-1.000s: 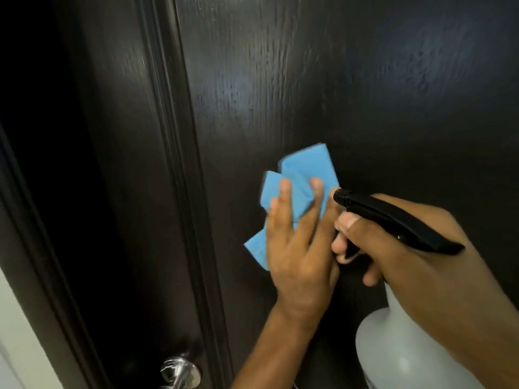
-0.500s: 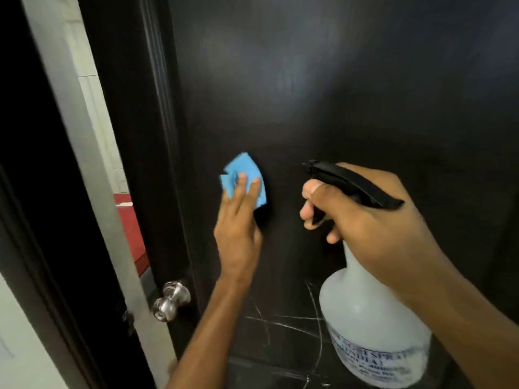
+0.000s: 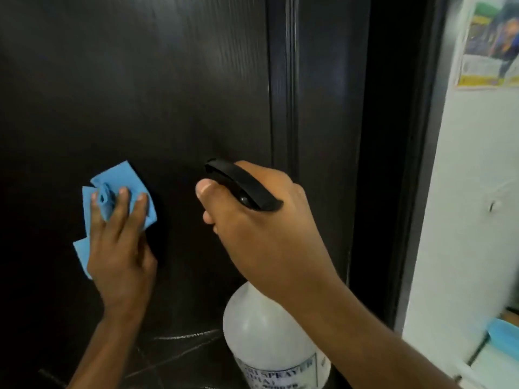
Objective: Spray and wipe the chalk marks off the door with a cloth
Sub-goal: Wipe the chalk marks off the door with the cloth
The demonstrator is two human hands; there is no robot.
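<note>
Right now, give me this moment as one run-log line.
left hand: presses blue cloth on door | right hand: holds spray bottle | chalk marks: remain, lower

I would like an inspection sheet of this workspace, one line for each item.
Surface: dark brown wooden door, upright; white chalk marks remain low down.
Job's things: crumpled blue cloth against the door; translucent white spray bottle with black trigger head.
Clutter: nothing seen.
Hands: left hand presses the cloth with straight fingers; right hand grips the trigger head.
Cables: nothing seen.
Surroundings: white wall at right, colourful paper poster on it, light blue object at lower right, blurred.
</note>
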